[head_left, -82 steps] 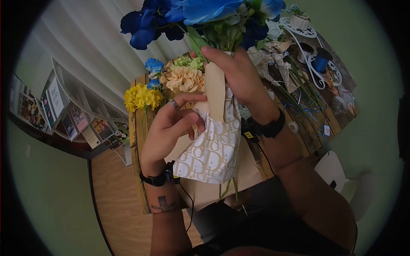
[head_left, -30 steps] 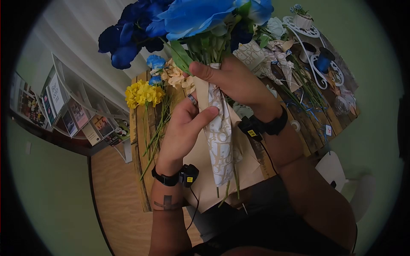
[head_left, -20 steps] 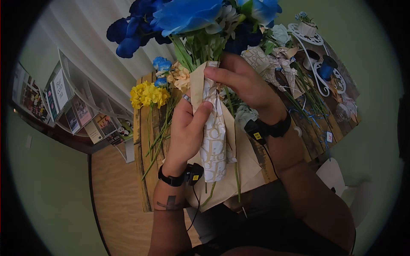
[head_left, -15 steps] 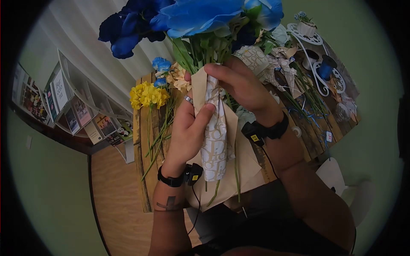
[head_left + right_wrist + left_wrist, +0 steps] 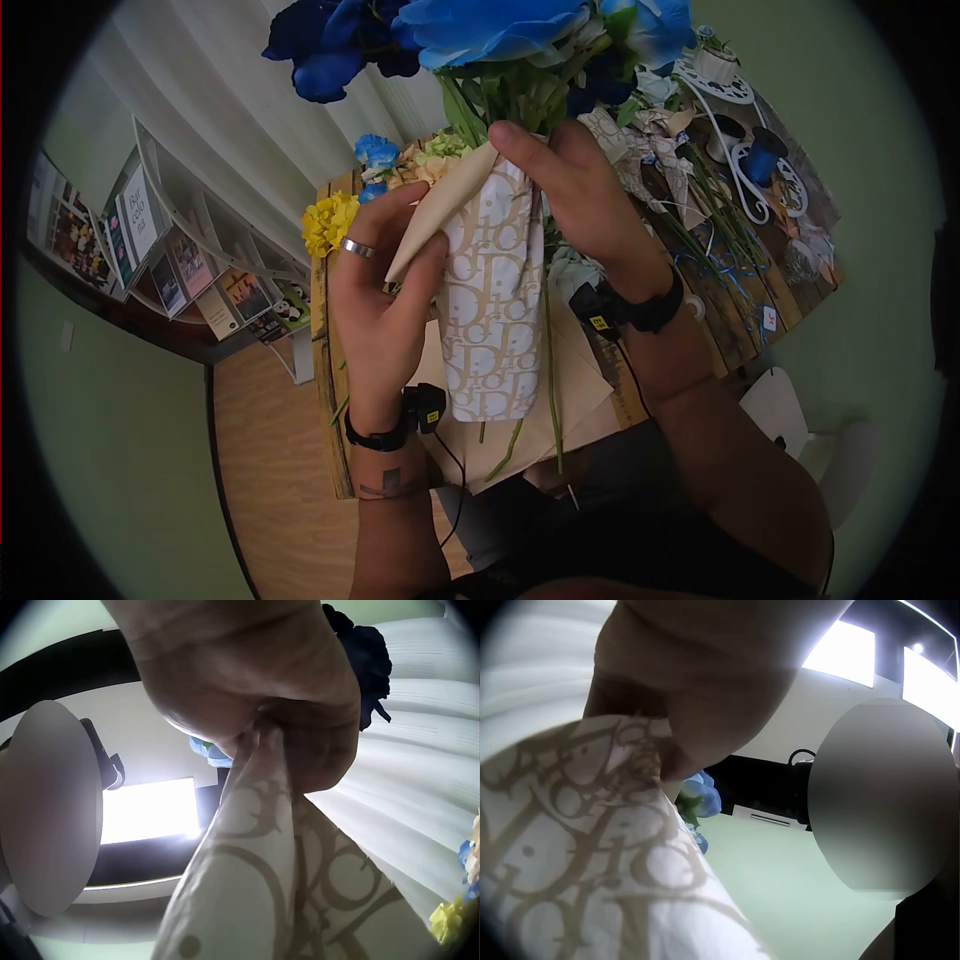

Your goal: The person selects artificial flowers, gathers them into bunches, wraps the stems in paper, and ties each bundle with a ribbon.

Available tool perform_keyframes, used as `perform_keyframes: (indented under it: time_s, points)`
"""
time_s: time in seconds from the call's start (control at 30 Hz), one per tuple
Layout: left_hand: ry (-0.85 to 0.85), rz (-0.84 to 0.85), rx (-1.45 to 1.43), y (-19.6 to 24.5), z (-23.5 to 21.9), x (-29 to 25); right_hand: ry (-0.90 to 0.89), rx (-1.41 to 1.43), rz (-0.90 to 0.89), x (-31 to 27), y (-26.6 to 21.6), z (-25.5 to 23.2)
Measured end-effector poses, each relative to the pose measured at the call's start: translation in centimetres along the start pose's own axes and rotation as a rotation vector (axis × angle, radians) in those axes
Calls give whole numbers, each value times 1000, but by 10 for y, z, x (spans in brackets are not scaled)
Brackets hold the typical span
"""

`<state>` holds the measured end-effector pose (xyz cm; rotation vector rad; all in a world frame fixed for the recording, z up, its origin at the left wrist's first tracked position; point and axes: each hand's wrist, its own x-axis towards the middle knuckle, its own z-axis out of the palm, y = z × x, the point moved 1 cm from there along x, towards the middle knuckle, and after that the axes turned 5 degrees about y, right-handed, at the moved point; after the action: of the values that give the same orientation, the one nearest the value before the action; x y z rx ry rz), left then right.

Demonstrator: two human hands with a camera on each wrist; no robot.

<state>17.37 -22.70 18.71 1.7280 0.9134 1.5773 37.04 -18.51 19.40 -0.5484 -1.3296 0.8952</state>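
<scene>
A bouquet of blue flowers (image 5: 480,25) with green stems stands upright in front of me, wrapped in white paper with a beige letter pattern (image 5: 490,300). My right hand (image 5: 540,160) grips the top of the wrap around the stems from the right. On the left, my left hand (image 5: 410,230) holds the wrap's plain beige edge between thumb and fingers; a ring shows on one finger. Stem ends poke out below the wrap. The left wrist view shows the patterned paper (image 5: 577,847) against my palm. In the right wrist view the paper (image 5: 277,885) runs up into my curled fingers.
Below lies a wooden table (image 5: 325,340) with yellow flowers (image 5: 327,222), blue and beige blooms (image 5: 380,155), brown paper (image 5: 580,370), loose stems, a blue ribbon spool (image 5: 758,150) and a white stand (image 5: 715,75). A leaflet rack (image 5: 170,270) stands at left, a white chair (image 5: 790,400) at right.
The wrap was rolled narrow around the stems; now it shows broad and its beige edge is folded out. My left hand has shifted to the wrap's left side. My right hand stays at the top.
</scene>
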Motion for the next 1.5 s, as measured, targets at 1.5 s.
perform_keyframes:
  time_s: [1.5]
  points:
    - [-141,250,-139,-16,-11,10,-33,41,115,2,-1,-3]
